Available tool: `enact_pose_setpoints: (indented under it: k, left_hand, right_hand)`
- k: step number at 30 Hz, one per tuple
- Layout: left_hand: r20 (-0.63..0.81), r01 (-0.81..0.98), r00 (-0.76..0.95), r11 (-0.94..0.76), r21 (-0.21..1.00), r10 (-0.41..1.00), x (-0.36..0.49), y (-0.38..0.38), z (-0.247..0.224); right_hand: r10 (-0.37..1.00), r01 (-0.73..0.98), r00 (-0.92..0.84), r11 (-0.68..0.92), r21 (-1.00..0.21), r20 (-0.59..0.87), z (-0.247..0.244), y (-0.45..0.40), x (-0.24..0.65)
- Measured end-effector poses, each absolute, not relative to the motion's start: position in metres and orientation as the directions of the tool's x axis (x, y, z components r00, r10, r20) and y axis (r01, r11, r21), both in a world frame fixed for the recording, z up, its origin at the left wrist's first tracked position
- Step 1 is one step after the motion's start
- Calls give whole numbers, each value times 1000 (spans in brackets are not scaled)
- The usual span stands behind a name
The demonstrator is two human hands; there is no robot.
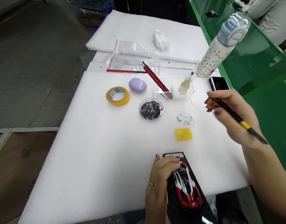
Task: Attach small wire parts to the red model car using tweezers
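My left hand (159, 183) grips the left side of a black display base (172, 194), its fingertips reaching over to the front of a red, white and black model car (187, 188) mounted on it. Raised over the right side of the table, my right hand (236, 115) pinches slim black tweezers (236, 115) with a yellow band, their fine tip pointing left. Between the hands lie a yellow pad (183, 134) and a scatter of tiny dark slivers (186, 119). A round clear dish (151, 109) full of similar dark slivers stands farther left.
Farther back are yellow tape (118, 96), a lilac egg-shaped object (137, 85), red tweezers (157, 79) leaning on a clear box (188, 95), and a small glass bottle (185, 84). A spotted water bottle (215, 56) and dark phone (218, 83) stand at right.
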State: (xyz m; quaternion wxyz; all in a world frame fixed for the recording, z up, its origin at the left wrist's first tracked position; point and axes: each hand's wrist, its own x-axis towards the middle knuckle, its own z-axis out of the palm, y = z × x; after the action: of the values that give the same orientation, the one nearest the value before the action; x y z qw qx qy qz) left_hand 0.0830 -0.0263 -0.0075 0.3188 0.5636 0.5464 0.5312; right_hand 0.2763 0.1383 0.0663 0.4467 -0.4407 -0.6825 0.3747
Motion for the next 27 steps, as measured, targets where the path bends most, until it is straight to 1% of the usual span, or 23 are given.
enact_pose_setpoints:
  k: [2, 4, 9, 14, 17, 19, 22, 27]
  left_hand:
    - [258, 299, -154, -204, 932, 954, 84, -26, -6]
    - [252, 304, -155, -196, 932, 955, 84, -25, -4]
    - [252, 351, -201, -171, 920, 947, 89, -24, -3]
    - [281, 334, -226, -197, 922, 933, 91, -22, -5]
    - [270, 327, -227, -188, 926, 936, 91, -21, -4]
    - [272, 335, -239, -184, 924, 932, 92, -21, -3]
    - [278, 337, -244, -187, 923, 929, 92, -21, -2]
    - [256, 291, -231, -185, 939, 938, 91, -22, 0]
  right_hand:
    - [947, 278, -226, 286, -917, 227, 53, 145, 276]
    - [957, 248, -215, 248, -937, 196, 42, 154, 272]
    - [967, 218, -243, 130, -967, 75, 23, 168, 262]
    - [991, 177, -93, 112, -978, 97, 12, 164, 265]
    - [995, 219, -43, 95, -971, 88, 9, 161, 269]
    - [994, 255, -10, 111, -961, 112, 6, 161, 269]
    - [990, 311, 4, 134, -941, 142, 4, 163, 268]
    - [995, 326, -8, 92, -941, 95, 5, 165, 264]
